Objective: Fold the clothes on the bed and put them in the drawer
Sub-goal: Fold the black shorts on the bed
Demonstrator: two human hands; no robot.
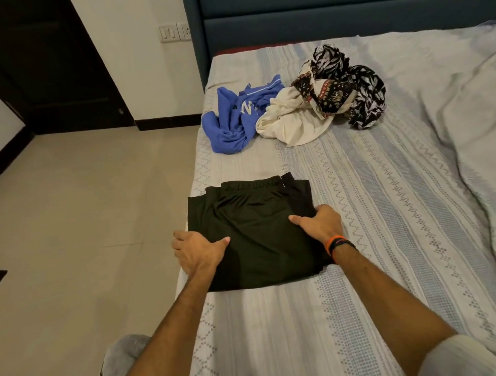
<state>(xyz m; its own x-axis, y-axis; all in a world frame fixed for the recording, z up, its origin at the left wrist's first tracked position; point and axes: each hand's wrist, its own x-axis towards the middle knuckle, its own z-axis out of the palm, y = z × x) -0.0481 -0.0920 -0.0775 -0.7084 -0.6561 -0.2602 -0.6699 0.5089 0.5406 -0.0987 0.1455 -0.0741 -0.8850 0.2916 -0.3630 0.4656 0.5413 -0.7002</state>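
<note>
Both forearms entered from the bottom of the frame. Left hand (197, 251) lay at the left edge of the black shorts (253, 232), thumb on top of the cloth, fingers curled over the edge; whether they gripped under it could not be told. Right hand (320, 222) sat at the shorts' right edge, thumb flat on the fabric pointing left, fingers bent down over the side; grip likewise unclear. Orange and black bands (338, 244) were on the right wrist.

Shorts were folded into a near-square, lying flat at centre frame near the left edge of the bed (390, 206). Waistband pointed to the top of the frame, toward the headboard (345, 2); long axis ran roughly bottom to top of the frame, tilted slightly.

Farther up, well apart from the shorts, were unfolded clothes: blue shirt (232, 120) upper centre-left, cream garment (289, 122) touching it on the right, black-and-white patterned cloth (351, 84) heaped against the cream one. Wall switches (173, 32) were at top centre-left, tiled floor (80, 216) at left.
</note>
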